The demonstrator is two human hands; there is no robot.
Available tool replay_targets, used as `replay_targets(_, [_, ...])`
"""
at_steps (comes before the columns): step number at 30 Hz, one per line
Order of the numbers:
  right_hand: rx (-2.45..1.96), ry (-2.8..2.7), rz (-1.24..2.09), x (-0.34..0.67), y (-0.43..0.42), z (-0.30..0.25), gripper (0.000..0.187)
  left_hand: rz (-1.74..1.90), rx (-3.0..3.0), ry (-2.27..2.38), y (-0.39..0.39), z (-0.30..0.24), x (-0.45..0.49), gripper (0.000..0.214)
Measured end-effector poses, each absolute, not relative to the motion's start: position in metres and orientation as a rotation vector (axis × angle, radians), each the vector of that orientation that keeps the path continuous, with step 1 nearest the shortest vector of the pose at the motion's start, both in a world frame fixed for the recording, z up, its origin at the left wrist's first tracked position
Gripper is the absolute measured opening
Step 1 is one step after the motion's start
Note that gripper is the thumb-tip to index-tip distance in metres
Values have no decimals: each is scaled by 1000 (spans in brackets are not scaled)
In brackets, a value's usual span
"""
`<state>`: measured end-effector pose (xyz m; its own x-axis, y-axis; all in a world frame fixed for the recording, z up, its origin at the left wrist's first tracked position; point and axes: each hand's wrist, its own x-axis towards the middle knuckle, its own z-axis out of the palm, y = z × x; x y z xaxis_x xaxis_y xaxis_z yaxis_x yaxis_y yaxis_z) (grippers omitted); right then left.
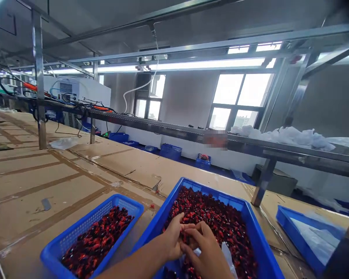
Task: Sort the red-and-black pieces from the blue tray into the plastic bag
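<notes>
L hand [170, 238] + R hand [205, 252]: both narrow, fingertips together, held item can't tell | red/blk parts [212, 217] right under + around hands, in lg blue crate [260, 240] | sm blue basket [84, 228] left

1 head-worn camera looks forward and down, close above the hands [189, 246].

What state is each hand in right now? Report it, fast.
Left hand: closed; anything held is hidden.
Right hand: closed, above the blue plastic crate of small red-and-black pieces; anything held cannot be told.
</notes>
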<state>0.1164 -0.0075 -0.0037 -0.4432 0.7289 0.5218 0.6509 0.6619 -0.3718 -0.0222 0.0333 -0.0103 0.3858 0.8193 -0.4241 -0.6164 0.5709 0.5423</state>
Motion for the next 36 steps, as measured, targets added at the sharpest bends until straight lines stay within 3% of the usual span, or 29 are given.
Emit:
replay_targets(4, [-1143, -2154, 241, 120, -7, 6, 21, 867, 357, 678, 28, 0, -23, 31])
replay_targets(10, [-1187, -2020, 321, 142, 9, 13, 28, 811, 475, 572, 21, 15, -23, 52])
replay_targets(16, [-1158, -1785, 527, 147, 12, 25, 26, 888, 610, 824, 25, 8, -19, 42])
replay_targets(20, [-1139, -1710, 621, 148, 12, 26, 23, 947, 704, 854, 30, -2, -18, 51])
replay_targets(28, [-1013, -1869, 334, 158, 12, 29, 16, 1260, 1560, 962, 22, 7, -20, 58])
replay_targets(36, [-869, -1908, 248, 158, 0, 38, 19, 1336, 1817, 981, 9, 19, -17, 52])
